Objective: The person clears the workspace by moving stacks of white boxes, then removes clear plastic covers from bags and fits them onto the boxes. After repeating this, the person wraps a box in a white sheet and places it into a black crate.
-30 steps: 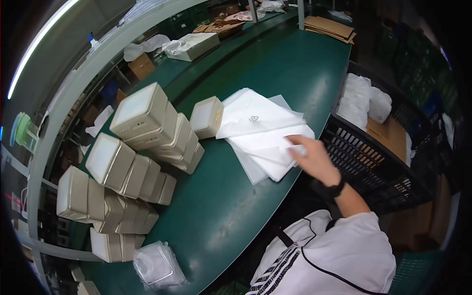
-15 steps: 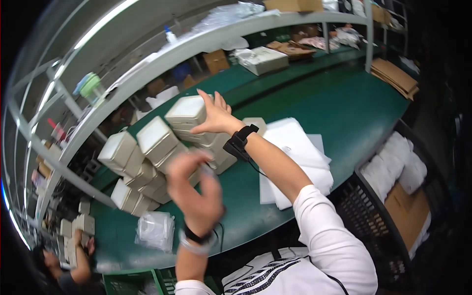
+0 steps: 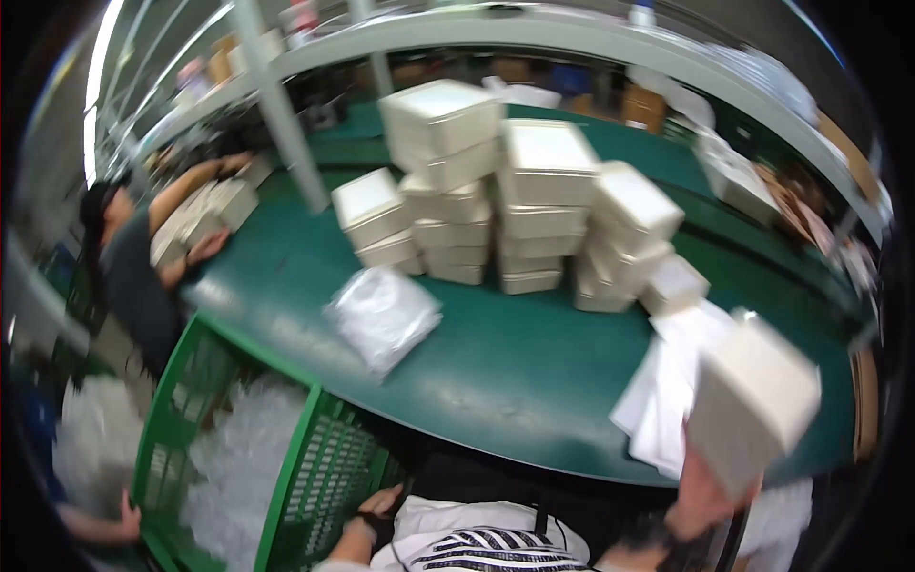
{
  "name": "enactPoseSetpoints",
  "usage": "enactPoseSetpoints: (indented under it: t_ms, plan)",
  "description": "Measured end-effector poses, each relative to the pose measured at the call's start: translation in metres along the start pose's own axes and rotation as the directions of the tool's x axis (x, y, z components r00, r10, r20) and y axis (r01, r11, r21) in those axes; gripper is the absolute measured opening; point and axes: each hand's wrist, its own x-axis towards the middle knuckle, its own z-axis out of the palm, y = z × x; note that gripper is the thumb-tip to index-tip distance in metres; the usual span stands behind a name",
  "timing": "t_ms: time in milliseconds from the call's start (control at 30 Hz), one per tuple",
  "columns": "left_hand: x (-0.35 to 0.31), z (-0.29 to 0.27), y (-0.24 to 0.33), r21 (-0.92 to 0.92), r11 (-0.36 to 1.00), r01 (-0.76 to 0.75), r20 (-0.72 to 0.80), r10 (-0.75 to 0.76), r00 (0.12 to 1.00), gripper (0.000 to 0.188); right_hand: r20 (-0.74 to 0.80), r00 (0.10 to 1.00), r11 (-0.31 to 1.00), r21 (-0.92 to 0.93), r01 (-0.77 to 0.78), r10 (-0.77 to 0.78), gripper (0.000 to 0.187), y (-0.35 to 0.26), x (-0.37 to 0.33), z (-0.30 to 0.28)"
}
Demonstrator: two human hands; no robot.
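My right hand (image 3: 710, 491) grips an off-white box (image 3: 758, 396) from below and holds it up, tilted, at the right over the table's near edge. The box and hand are blurred. Low in the middle, my left hand (image 3: 381, 500) hangs beside the green crate (image 3: 295, 467), close to my body. Its fingers are small and smeared, so their pose is unclear. Several similar off-white boxes (image 3: 548, 167) stand in uneven stacks on the green table (image 3: 496, 372). White sheets (image 3: 672, 381) lie partly behind the held box.
A clear plastic bag bundle (image 3: 386, 319) lies left of centre. Crumpled clear plastic (image 3: 238, 477) fills the crate. At far left a co-worker (image 3: 138, 248) handles boxes; another person's hand (image 3: 119, 529) touches the crate. A grey shelf post (image 3: 276, 105) rises behind the table.
The view has swung left. My right hand, earlier on a box at the stacks, now holds one up nearer me. My left hand has dropped from in front of the stacks to beside the crate.
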Motion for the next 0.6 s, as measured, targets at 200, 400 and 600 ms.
enactPoseSetpoints:
  t_ms: [200,400,600]
  plan:
    - [0.025,0.040,0.011,-0.329,0.877,0.350,0.342,-0.234,0.910,0.052,-0.245,0.809,0.835,0.009,-0.550,0.535,0.072,0.074,-0.071,-0.028]
    - [0.036,0.076,0.024,-0.358,0.857,0.371,0.269,-0.285,0.920,0.050,-0.205,0.588,0.579,-0.105,-0.808,0.783,0.070,0.100,-0.007,-0.035]
    - [0.010,0.102,0.016,-0.338,0.853,0.398,0.197,-0.349,0.916,0.049,-0.176,0.515,0.476,-0.220,-0.851,0.839,0.069,0.094,0.041,-0.043]
